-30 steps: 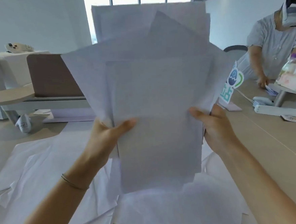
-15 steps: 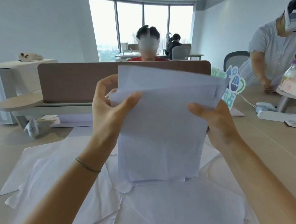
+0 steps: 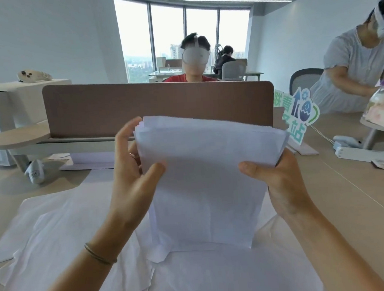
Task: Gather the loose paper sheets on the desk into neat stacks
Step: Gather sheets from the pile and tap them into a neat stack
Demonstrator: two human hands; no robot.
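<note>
A bundle of white paper sheets (image 3: 203,185) stands upright on its lower edge in front of me, its top edges almost even and its bottom corners still ragged. My left hand (image 3: 132,181) grips the bundle's left side, thumb on the front and fingers behind. My right hand (image 3: 277,178) grips the right side the same way. Under the bundle, several loose white sheets (image 3: 63,231) lie spread and overlapping across the desk (image 3: 354,202).
A brown divider panel (image 3: 156,102) runs across the back of the desk. A standing cartoon sign (image 3: 298,115), a white power strip (image 3: 355,153) and a card lie to the right. A person in grey leans over the desk at right; another sits behind the divider.
The fanned sheets I held high have dropped down and squared into a compact bundle standing on the desk. My left hand shifted up along its left edge.
</note>
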